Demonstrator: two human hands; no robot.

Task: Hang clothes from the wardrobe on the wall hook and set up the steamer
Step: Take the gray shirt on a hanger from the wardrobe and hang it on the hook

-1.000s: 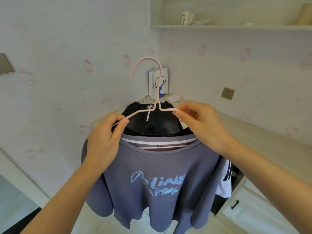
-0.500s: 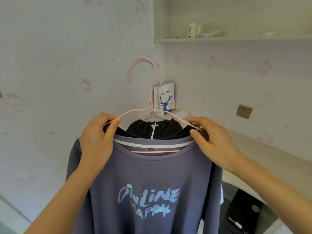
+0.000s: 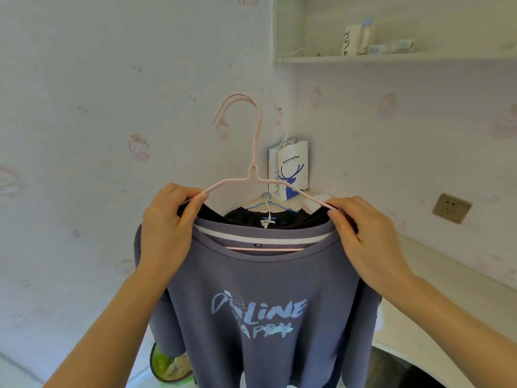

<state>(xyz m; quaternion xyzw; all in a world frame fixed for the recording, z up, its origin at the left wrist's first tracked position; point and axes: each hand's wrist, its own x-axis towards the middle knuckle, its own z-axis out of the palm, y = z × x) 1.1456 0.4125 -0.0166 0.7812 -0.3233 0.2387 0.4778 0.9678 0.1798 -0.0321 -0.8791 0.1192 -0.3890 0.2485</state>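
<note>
A grey-blue T-shirt (image 3: 260,289) with light blue lettering hangs on a pink wire hanger (image 3: 253,152) held up in front of the wall corner. My left hand (image 3: 165,233) grips the hanger's left shoulder together with the shirt. My right hand (image 3: 361,236) pinches the right shoulder the same way. Behind the shirt, a black garment (image 3: 268,217) on a blue hanger (image 3: 267,201) shows through the neckline. The pink hook points left, free in the air near the wall. No wall hook or steamer is visible.
A white paper bag (image 3: 293,169) with a blue deer logo hangs in the corner. A shelf (image 3: 391,56) with small bottles sits at upper right, a wall socket (image 3: 451,207) at right above a pale countertop (image 3: 447,298). A green-rimmed bowl (image 3: 165,365) lies below.
Both hands have lifted the hanger and shirt higher and spread outwards along its shoulders. The camera has tilted up, so the shelf and corner bag sit lower in view.
</note>
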